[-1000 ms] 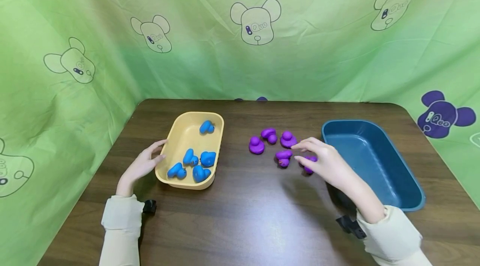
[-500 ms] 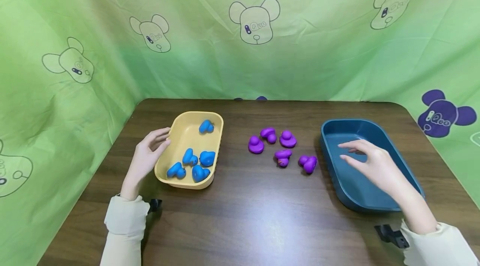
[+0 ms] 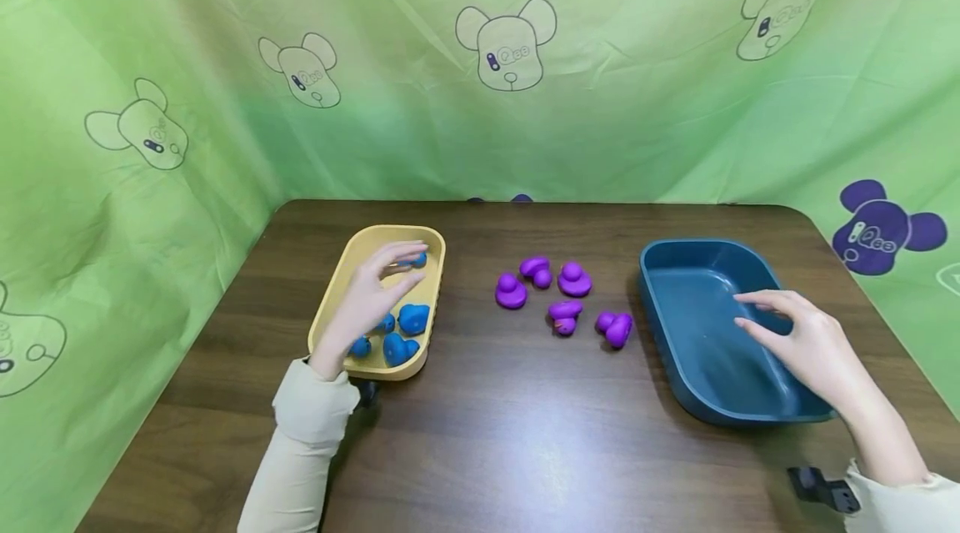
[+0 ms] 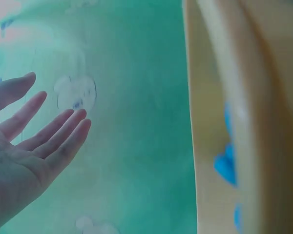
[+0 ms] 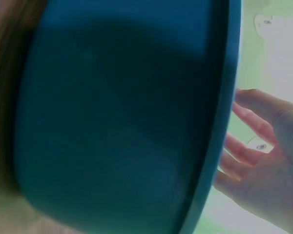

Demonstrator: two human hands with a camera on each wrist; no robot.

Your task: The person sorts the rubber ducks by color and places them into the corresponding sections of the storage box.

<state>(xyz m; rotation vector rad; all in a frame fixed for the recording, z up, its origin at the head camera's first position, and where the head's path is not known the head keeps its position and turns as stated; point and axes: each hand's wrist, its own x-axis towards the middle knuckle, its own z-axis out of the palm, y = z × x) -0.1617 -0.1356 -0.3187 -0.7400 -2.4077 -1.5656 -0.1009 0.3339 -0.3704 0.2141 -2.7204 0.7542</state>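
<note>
My left hand [image 3: 375,287] hovers over the yellow tray [image 3: 434,283], fingers spread and holding nothing; the left wrist view shows its open palm [image 4: 24,151] beside the tray wall [image 4: 210,122]. Several blue toy ducks [image 3: 412,318] lie in that tray, partly hidden by the hand. My right hand [image 3: 795,333] is open above the right side of the dark blue bin [image 3: 697,333], empty; the right wrist view shows its fingers [image 5: 254,131] past the bin's rim [image 5: 224,122]. Several purple ducks [image 3: 564,299] sit on the table between the two containers.
The brown wooden table [image 3: 510,433] is walled by a green cloth [image 3: 480,99] printed with bear heads at the back and both sides. The blue bin holds nothing that I can see.
My left hand rose from the tray's left rim to above its inside. My right hand left the purple ducks and moved right, over the blue bin.
</note>
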